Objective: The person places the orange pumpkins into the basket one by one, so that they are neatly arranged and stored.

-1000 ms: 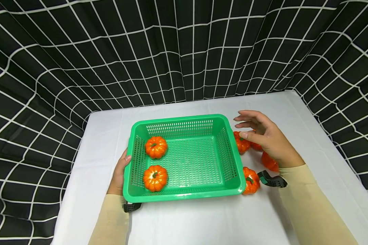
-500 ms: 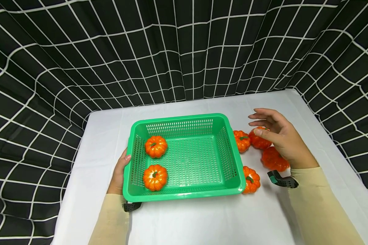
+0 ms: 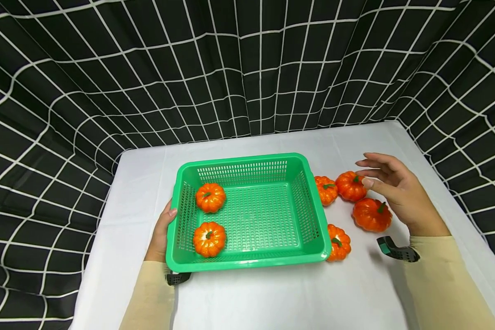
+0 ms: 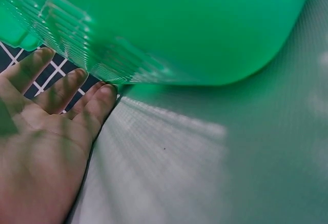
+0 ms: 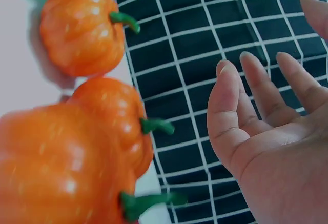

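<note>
My left hand (image 3: 162, 231) grips the left side of a green plastic basket (image 3: 247, 265), thumb at the rim. In the left wrist view its fingertips (image 4: 106, 93) meet the basket's outer wall (image 4: 200, 34). Inside, along the left, sit two small orange pumpkins, one farther back (image 3: 210, 198) and one nearer (image 3: 209, 239). My right hand (image 3: 400, 192) hovers at the right with fingers loosely bent and nothing between them. Nearest to it are a red-orange pumpkin (image 3: 372, 215) and another (image 3: 350, 187) just behind. The right wrist view shows pumpkins (image 5: 82, 29) left of the hand.
Two more orange pumpkins lie against the basket's right side, one toward the back (image 3: 327, 191) and one at the front corner (image 3: 340, 243). A white cloth (image 3: 280, 298) covers the table. Black curtains with a white grid (image 3: 214, 68) enclose the back and sides.
My right hand has moved right, away from the basket, uncovering the pumpkins beneath it. The left hand, the basket and the pumpkins have stayed in place.
</note>
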`<control>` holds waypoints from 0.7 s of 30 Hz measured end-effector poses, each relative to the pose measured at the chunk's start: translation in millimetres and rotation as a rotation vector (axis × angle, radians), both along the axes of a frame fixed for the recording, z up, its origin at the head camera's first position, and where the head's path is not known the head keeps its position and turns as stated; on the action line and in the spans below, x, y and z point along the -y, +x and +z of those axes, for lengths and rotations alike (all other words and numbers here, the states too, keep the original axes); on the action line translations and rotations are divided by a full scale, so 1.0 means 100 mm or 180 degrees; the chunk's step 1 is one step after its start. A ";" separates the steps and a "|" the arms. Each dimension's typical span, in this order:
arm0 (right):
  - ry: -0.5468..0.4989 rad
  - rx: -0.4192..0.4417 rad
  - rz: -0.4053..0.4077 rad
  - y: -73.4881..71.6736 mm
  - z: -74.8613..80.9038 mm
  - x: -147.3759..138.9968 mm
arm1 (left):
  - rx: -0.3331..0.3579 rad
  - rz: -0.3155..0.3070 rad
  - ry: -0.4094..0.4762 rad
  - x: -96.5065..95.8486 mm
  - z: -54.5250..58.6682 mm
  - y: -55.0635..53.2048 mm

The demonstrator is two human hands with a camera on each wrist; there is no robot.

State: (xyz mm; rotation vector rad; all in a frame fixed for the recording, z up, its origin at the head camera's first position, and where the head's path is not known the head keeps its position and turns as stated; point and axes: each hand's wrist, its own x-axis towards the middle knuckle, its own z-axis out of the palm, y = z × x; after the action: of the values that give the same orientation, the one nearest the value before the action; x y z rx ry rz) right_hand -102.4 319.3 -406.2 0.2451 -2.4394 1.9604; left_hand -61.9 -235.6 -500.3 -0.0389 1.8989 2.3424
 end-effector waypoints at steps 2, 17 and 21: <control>-0.0118 0.0061 -0.0032 0.02 -0.04 -0.04 | 0.0026 -0.0053 0.0031 0.00 0.00 0.02; -0.0485 0.0232 -0.0205 0.13 -0.27 -0.38 | -0.0044 0.0018 -0.0018 -0.03 0.04 0.00; -0.0303 0.0291 -0.0263 0.18 -0.35 -0.47 | -0.0053 -0.0001 -0.0046 -0.03 0.04 -0.01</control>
State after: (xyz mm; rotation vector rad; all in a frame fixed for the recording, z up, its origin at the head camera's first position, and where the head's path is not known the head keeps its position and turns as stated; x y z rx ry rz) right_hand -84.6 366.6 -441.6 0.0543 -2.3583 2.0894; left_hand -62.7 -232.8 -496.5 -0.0203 1.9232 2.3362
